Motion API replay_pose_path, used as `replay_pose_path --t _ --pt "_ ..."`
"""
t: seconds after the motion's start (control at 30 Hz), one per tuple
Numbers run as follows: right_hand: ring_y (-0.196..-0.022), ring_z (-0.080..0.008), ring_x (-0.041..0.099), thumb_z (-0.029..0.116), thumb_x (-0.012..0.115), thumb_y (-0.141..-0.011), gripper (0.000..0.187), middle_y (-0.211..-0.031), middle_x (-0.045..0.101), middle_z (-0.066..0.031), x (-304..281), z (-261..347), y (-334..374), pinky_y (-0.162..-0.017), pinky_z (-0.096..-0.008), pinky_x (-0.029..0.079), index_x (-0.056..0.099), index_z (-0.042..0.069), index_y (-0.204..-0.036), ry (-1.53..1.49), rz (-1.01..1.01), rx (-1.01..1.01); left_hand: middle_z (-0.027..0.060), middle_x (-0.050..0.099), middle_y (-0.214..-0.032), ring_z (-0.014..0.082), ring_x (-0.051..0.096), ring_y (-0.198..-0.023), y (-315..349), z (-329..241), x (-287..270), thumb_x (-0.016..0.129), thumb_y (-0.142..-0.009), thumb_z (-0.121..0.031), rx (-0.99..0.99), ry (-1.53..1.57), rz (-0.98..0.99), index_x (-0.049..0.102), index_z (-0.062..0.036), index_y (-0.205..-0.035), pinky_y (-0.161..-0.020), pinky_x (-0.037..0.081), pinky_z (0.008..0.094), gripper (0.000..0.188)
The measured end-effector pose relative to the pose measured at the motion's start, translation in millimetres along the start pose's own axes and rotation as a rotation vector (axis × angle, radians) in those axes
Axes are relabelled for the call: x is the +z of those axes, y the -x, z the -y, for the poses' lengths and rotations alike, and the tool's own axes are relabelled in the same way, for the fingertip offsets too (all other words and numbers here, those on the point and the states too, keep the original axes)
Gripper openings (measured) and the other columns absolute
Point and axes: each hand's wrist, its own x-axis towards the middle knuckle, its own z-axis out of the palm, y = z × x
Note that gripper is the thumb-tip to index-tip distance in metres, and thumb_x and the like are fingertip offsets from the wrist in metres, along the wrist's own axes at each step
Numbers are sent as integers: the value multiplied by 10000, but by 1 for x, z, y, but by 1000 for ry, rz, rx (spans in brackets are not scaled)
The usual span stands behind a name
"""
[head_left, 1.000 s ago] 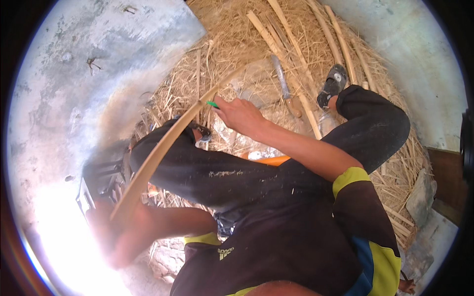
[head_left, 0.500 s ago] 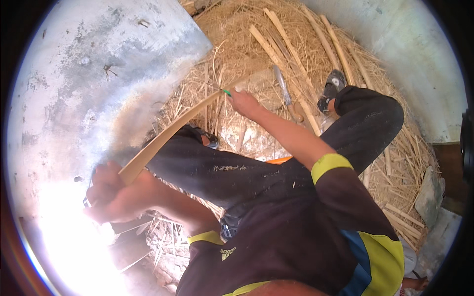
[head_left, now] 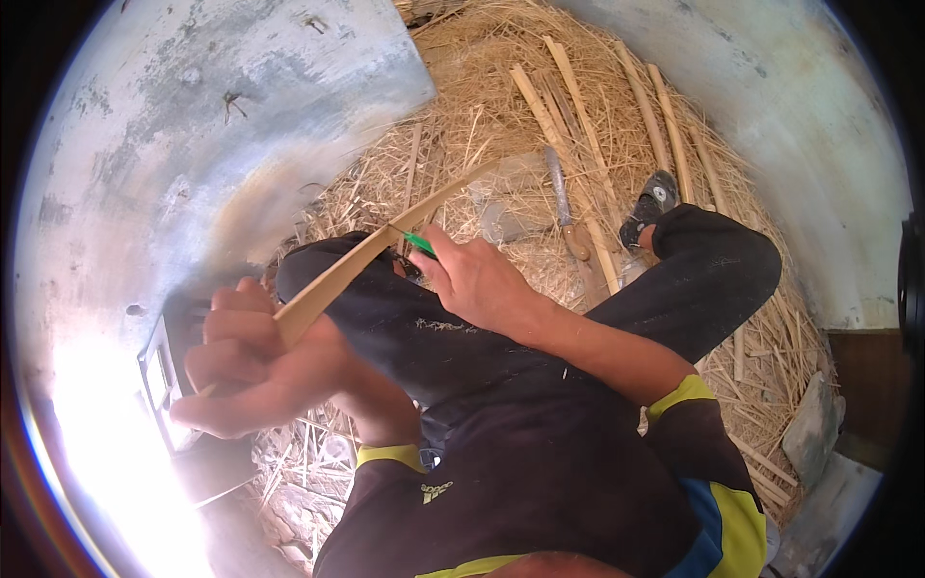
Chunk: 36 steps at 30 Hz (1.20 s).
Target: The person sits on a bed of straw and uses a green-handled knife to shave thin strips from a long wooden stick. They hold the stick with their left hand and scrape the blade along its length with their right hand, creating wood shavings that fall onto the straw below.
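Note:
A long, pale bamboo strip (head_left: 349, 268) slants from lower left up to the right across my lap. Its near end sits in the closed fingers of my left hand (head_left: 265, 361), which is slightly blurred. Partway along the strip, my right hand (head_left: 487, 289) grips a small green-handled knife (head_left: 418, 244). The knife's thin blade meets the strip's edge, and much of its handle is hidden in my fingers. The far end of the strip tapers and hangs free above the straw.
Beyond my crossed legs, a larger knife with a wooden handle (head_left: 576, 241) lies on the ground. Long split bamboo pieces (head_left: 672, 135) lie at the far right over straw-like shavings (head_left: 472, 67). A worn pale wall (head_left: 318, 72) rises at left; a flat stone (head_left: 812, 429) lies at right.
My right hand and the green-handled knife have come down along the strip toward me. My left hand has shifted slightly right. A thin curled shaving near the blade no longer shows.

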Motion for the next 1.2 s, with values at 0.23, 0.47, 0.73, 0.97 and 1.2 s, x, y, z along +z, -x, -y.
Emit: replay_pose_path --t 0.23,0.47,0.73,0.97,1.2 --pt "-545 -430 574 200 516 -917 228 -555 552 -221 -6 17 -10 -511 -509 461 464 15 -1039 188 13 26 -42 156 -463 76 121 -461 -9 3 4 263 -961 -456 -23 -32 -64 171 -187 -547 -434 99 222 502" --pt "-553 -433 581 207 504 -925 204 -545 546 -220 -8 1 -6 -508 -502 454 481 11 -980 179 26 54 -42 133 -450 83 128 -472 -7 2 7 242 -958 -479 -27 -50 -46 163 -184 -550 -442 104 223 509" --pt "-533 -414 593 214 466 -948 268 -546 550 -228 -9 -12 -11 -503 -491 472 477 -42 -1025 152 93 111 -39 123 -459 91 111 -485 -3 1 11 262 -948 -505 -5 -72 -66 142 -192 -560 -442 109 224 513" --pt "-544 -407 599 206 456 -952 250 -578 564 -234 2 -52 -12 -512 -489 473 494 -37 -997 161 136 213 -48 121 -458 90 125 -481 -3 2 12 278 -947 -502 -14 -54 -130 139 -202 -557 -448 119 231 511" --pt "-566 -399 600 227 445 -959 246 -593 570 -211 7 -81 -24 -496 -482 466 489 -10 -1005 149 168 334 -49 122 -453 87 142 -475 -3 5 12 274 -944 -507 17 -91 -79 136 -205 -552 -455 133 240 514"
